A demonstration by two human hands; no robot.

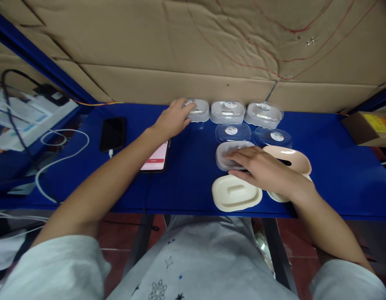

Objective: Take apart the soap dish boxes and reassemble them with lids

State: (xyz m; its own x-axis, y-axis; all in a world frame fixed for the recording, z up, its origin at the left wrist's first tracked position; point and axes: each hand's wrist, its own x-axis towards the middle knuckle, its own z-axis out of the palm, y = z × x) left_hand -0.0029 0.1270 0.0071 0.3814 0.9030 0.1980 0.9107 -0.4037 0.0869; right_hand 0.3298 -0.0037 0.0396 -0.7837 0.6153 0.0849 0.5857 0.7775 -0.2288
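My left hand [175, 118] has its fingers and thumb around the left end of a soap box with a clear lid [200, 111], the leftmost of a row at the back. My right hand [261, 166] lies over a grey soap box base [224, 155], its fingers stretched out and partly covering it. In front of that sits a cream oval tray [236, 193] with a raised middle. A peach oval piece with a dark slot [297, 160] lies right of my right hand, and a cream piece [278, 197] is partly hidden under my wrist.
Two more lidded soap boxes [228, 111] [264, 114] continue the back row. Clear lids with round stickers [233, 132] [273, 136] lie before them. A lit phone [156, 158] and a dark phone on a cable [113, 133] are on the left. A cardboard box [368, 129] stands right.
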